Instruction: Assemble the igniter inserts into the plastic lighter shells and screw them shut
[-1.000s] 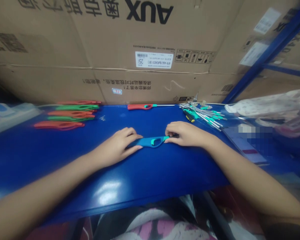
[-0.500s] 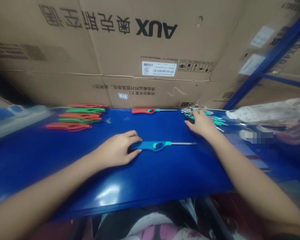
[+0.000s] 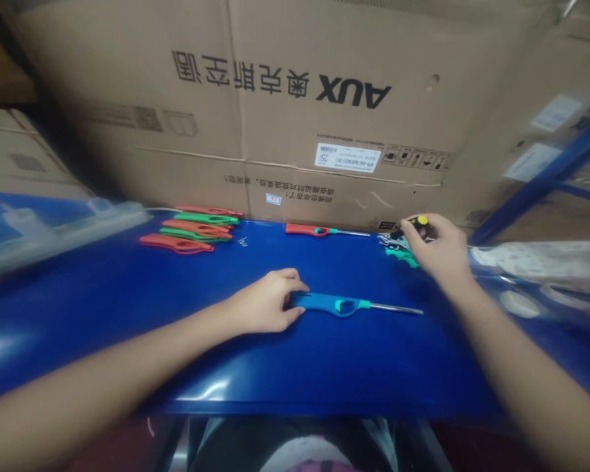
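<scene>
My left hand (image 3: 270, 303) pinches the back end of a blue long-necked lighter (image 3: 324, 302) between thumb and fingers. This lighter lies on the blue table, its turquoise trigger showing and its metal tube pointing right. My right hand (image 3: 440, 246) is closed around a screwdriver (image 3: 415, 226) with a black-and-yellow handle; its tip is hard to make out. Just below and left of that hand sits a pile of turquoise and metal lighter parts (image 3: 400, 252), partly covered by the fingers. A red long-necked lighter (image 3: 305, 230) rests along the back of the table.
Several red and green lighter casings (image 3: 187, 227) are stacked at the back left. A large cardboard sheet (image 3: 275, 131) stands behind the blue table (image 3: 255, 367). On the right are a blue metal frame (image 3: 526, 183) and a pale bag (image 3: 545, 262). Clear plastic (image 3: 78, 229) lies far left.
My right hand has lifted from the parts pile with the screwdriver, whose yellow end now shows. My left hand keeps hold of the blue lighter. The view has swung left.
</scene>
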`<state>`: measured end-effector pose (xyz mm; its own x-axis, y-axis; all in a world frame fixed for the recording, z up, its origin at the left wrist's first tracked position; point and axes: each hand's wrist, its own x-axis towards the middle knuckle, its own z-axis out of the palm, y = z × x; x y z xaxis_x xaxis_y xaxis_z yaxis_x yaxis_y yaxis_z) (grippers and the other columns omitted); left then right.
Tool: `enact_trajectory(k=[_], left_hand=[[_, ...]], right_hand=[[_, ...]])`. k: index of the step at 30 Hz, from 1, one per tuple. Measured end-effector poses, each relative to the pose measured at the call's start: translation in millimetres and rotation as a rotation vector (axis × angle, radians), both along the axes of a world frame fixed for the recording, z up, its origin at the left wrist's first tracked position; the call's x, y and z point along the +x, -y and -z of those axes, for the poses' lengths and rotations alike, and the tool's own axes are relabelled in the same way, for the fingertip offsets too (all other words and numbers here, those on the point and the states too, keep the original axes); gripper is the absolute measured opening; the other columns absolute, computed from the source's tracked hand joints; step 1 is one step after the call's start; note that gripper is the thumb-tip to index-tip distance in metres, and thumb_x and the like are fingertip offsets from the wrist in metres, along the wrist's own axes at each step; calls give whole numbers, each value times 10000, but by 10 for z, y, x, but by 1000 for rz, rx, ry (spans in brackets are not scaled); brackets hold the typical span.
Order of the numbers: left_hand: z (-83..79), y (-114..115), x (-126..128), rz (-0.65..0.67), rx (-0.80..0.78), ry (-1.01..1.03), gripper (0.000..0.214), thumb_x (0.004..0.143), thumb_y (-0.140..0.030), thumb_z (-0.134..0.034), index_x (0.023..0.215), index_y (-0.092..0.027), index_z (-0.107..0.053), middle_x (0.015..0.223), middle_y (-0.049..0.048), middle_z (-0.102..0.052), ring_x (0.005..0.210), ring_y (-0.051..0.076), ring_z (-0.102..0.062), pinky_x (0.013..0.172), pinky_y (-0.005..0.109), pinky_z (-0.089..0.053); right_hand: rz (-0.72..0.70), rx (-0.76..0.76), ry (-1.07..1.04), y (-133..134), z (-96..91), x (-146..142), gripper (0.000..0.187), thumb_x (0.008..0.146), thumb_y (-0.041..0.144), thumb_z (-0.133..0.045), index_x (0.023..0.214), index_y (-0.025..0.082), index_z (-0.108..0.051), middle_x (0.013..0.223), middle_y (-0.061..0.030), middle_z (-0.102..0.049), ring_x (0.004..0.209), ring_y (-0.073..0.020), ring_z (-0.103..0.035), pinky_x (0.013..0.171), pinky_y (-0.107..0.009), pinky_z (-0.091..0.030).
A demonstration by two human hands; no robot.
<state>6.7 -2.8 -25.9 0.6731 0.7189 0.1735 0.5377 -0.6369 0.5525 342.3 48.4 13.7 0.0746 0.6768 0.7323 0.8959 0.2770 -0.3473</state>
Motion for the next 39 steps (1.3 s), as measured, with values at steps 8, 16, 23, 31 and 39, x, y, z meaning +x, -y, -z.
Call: enact_trajectory(k=[8,16,23,31,39], left_hand=[[50,72,40,18,-18,78,366,802,-196,-652,1160,-132,-700,989,68,-636,649,115,-601,620,247,-520],[120,79,50,30,101,74,359,812,-219,-683,1155,-115,-714,1022,106,-693,925,228,-652,893,353,-533],[156,83,43,38,146,73,331,832,-237,-675,1140,-125,-716,1049,117,-698,1027,262,-614,958,386,-509],[189,82,34,48,140,54,347,845,-242,-652,1163,-113,-700,1079,133,-688,1024,268,-642,958,379,-515],[190,74,32,68,152,42,324,848,-238,-649,1141,-110,-703,1060,141,-687,996,276,-653,930,393,-528]], right_hand=[[-611,-415,-232,59,20,-998,270,923,477,-601,1017,226,-632,862,-39,-689,668,-193,-688,555,-319,-578],[-952,-505,-512,-355,339,-1733,283,904,483,-613,1071,257,-585,1084,-41,-667,960,-195,-714,786,-354,-641],[-1023,-544,-668,-587,512,-2054,347,853,549,-652,1036,266,-567,1142,-26,-641,961,-166,-711,827,-339,-632],[-1025,-550,-702,-601,467,-2182,417,809,598,-679,1023,260,-561,1142,-23,-653,916,-160,-719,793,-320,-635],[-988,-497,-734,-525,264,-2119,479,786,645,-682,1033,260,-541,1153,-38,-668,887,-167,-729,787,-338,-636]])
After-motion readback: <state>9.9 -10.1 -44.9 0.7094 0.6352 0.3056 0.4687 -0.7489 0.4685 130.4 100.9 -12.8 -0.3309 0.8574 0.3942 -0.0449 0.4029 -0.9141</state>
